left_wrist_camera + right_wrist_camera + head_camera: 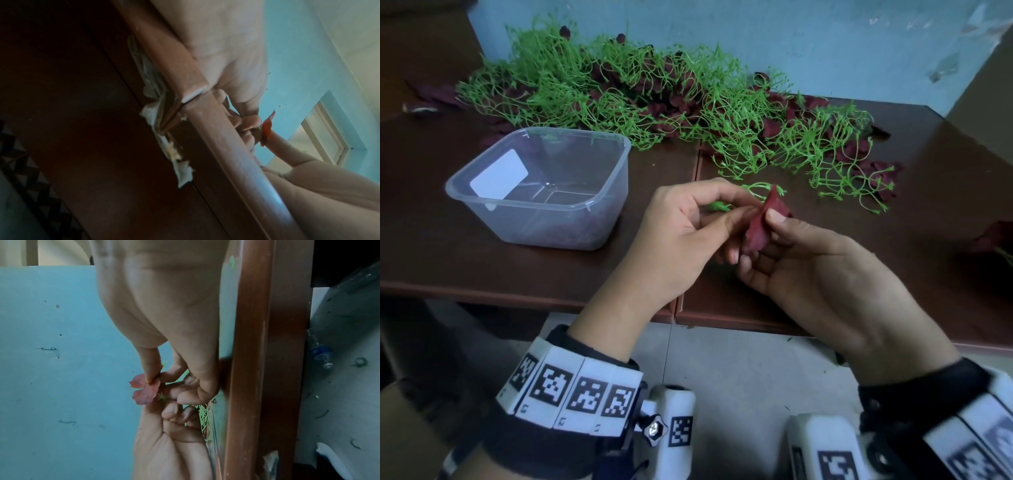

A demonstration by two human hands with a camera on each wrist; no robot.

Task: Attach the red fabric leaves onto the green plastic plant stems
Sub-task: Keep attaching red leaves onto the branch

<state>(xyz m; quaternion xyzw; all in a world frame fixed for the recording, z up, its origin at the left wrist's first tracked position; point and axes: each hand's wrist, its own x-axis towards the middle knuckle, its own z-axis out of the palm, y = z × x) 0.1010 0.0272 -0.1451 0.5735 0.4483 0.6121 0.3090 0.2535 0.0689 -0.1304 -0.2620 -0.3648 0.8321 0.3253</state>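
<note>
One red fabric leaf [760, 226] is in play just now, pinched between the thumb and fingers of the right hand [822, 270] above the near edge of the brown tabletop [482, 260]. The left hand [681, 236] has its fingers curled round a single green plastic stem [753, 189], whose free sprigs poke out past the leaf on the far side. The right wrist view shows a small green star-shaped tip [162, 397] right against the leaf, so the two parts meet, though whether the leaf is pushed home on it I cannot tell.

As for progress, most of the work looks to be ahead. The big heap of green stems [619, 92] along the blue wall [825, 41] has dark red leaves scattered through and under it, but whether any of those are attached or only lying loose cannot be made out. Many stem ends at the right of the heap stand plainly bare. The clear plastic tub [541, 185] to the left holds no stems that I can see. A few more red leaves [993, 236] lie at the far right edge.
</note>
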